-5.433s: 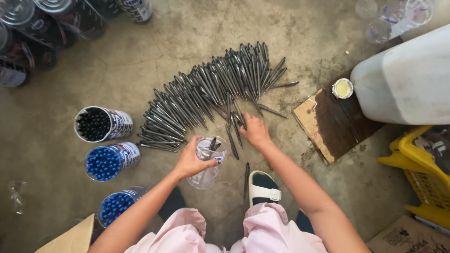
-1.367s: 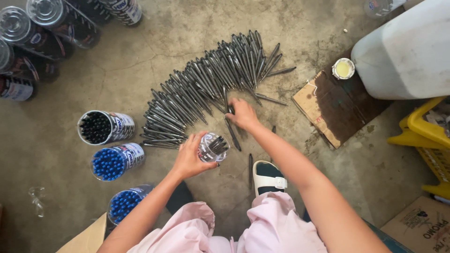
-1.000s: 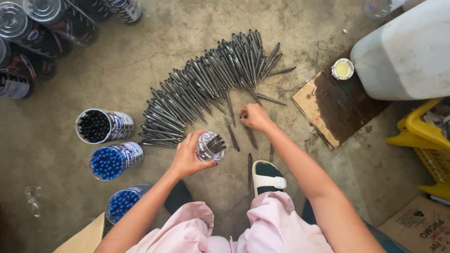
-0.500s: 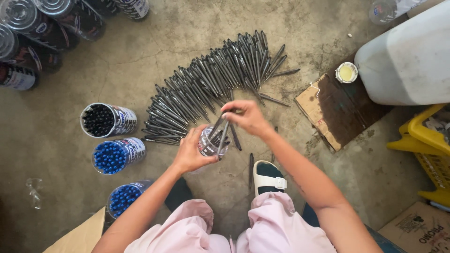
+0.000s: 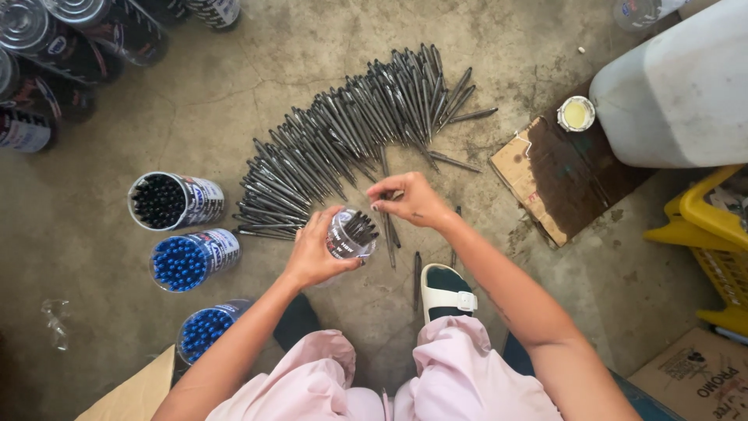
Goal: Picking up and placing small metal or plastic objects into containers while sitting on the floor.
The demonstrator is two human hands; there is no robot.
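Note:
My left hand (image 5: 310, 253) grips a clear plastic jar (image 5: 347, 234), tilted toward the right, with several dark pens inside it. My right hand (image 5: 409, 199) hovers just right of the jar's mouth, fingertips bunched together; I see nothing held between them. A wide fan of many dark grey pens (image 5: 343, 136) lies on the concrete floor just beyond both hands. A few loose pens (image 5: 389, 234) lie under and beside my right hand.
At the left stand a jar of black-capped pens (image 5: 160, 201) and two jars of blue-capped pens (image 5: 181, 263) (image 5: 204, 331). Dark lidded jars (image 5: 47, 70) fill the top left. At the right are a white jerrycan (image 5: 678, 86), stained cardboard (image 5: 557, 168) and a yellow crate (image 5: 713, 234). My sandalled foot (image 5: 446, 292) is below.
My right hand picked pens off the floor, brought them to the jar and dropped them in; it now sits beside the jar's mouth. The left hand has kept hold of the jar.

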